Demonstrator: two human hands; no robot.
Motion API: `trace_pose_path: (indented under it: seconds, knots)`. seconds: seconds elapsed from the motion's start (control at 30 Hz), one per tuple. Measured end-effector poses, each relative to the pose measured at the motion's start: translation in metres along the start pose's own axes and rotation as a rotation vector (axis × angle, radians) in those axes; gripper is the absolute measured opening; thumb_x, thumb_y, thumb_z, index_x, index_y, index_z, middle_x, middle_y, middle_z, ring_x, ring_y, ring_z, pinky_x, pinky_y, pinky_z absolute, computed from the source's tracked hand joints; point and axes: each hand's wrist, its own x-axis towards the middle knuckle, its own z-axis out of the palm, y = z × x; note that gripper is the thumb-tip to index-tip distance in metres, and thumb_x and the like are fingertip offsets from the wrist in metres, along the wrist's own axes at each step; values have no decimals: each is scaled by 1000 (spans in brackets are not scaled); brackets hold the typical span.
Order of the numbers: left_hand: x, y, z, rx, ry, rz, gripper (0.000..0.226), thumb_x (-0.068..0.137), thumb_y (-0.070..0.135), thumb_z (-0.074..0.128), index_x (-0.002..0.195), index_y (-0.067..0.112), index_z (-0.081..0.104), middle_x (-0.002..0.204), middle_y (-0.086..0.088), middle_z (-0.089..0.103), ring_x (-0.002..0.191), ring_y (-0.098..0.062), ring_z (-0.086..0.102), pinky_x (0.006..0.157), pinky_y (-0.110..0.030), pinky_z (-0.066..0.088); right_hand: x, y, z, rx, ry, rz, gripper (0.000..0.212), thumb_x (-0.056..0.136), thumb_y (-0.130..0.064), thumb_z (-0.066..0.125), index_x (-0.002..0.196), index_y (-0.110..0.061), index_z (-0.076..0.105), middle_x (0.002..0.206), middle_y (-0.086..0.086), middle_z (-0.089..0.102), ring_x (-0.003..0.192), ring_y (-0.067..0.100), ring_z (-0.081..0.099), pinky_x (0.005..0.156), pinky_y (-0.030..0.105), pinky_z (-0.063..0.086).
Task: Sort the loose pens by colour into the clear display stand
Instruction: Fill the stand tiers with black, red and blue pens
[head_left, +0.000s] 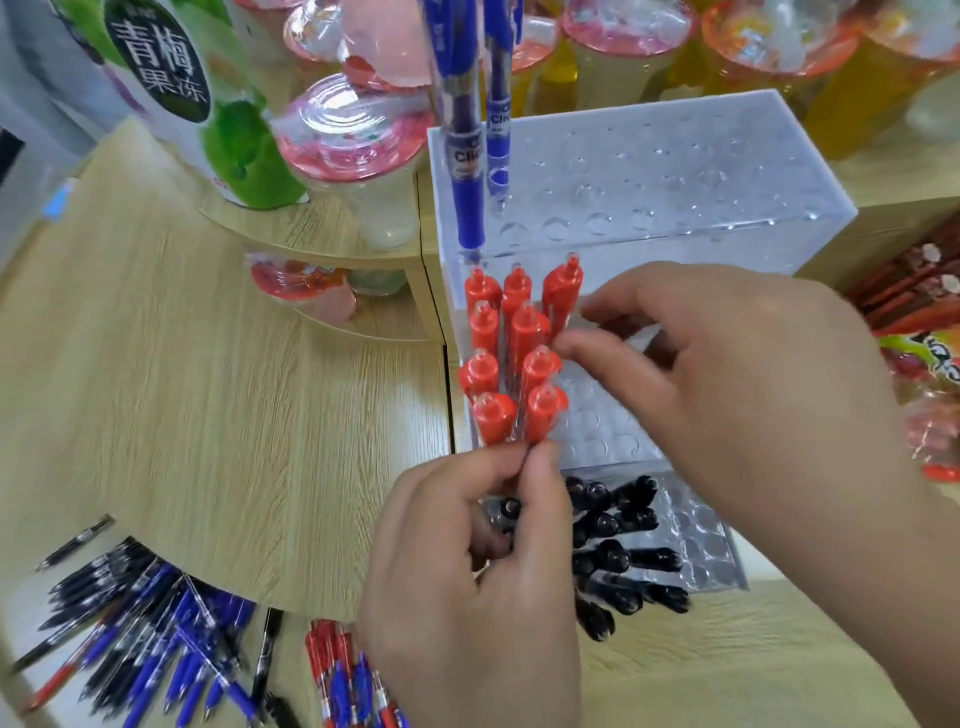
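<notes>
Head view, over a wooden worktop (208, 389): left hand (467, 587) pinching the barrel of the nearest red pen (543, 415) between thumb and forefinger, low on the clear display stand (649, 171). Right hand (737, 395) just beyond, fingers loosely spread, fingertips touching the red pens (511, 353) standing in the middle tier. Black pens (618, 551) in the lowest tier, partly beneath the left hand. Two blue pens (475, 156) upright in the top tier, beyond both hands. Loose pens (156, 634) heaped left of the left hand.
</notes>
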Motion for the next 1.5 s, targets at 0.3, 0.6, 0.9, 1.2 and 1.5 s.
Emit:
trace_pose_path:
  seconds: [0.3, 0.6, 0.9, 1.2, 1.5]
  knots:
    - [-21, -62, -74, 21, 123, -183, 5, 78, 38, 72, 79, 40, 68, 60, 4, 58, 50, -16, 49, 54, -20, 42, -101, -39, -3, 472, -713, 161, 26, 62, -69, 52, 45, -51, 58, 47, -17, 56, 52, -12, 55, 51, 4, 42]
    - [-113, -182, -108, 287, -265, -639, 15, 83, 34, 75, 91, 44, 67, 80, 17, 62, 73, -4, 57, 64, -15, 47, -240, -49, 161, 188, -645, 320, 26, 86, -60, 51, 100, -43, 66, 89, -25, 66, 67, -5, 56, 56, 10, 39]
    - [-142, -241, -62, 526, -468, -624, 36, 93, 49, 58, 120, 27, 65, 109, 11, 60, 86, -5, 59, 70, -25, 49, -225, -38, 255, -17, -638, 281, 29, 89, -53, 54, 106, -33, 65, 101, -9, 61, 76, 15, 65, 53, 24, 46]
    - [-122, -250, -53, 502, -513, -816, 31, 87, 47, 68, 104, 21, 69, 93, 4, 68, 76, -17, 67, 63, -32, 54, -217, -38, 259, 232, -647, 427, 23, 83, -48, 66, 71, -32, 56, 66, -12, 56, 62, 8, 53, 49, 24, 34]
    - [-102, -229, -79, 260, -496, -785, 8, 91, 31, 67, 83, 33, 68, 72, 12, 67, 64, -5, 61, 63, -31, 53, -219, -33, 203, 262, -671, 214, 16, 89, -46, 60, 97, -34, 68, 85, -19, 60, 71, 1, 57, 62, 23, 50]
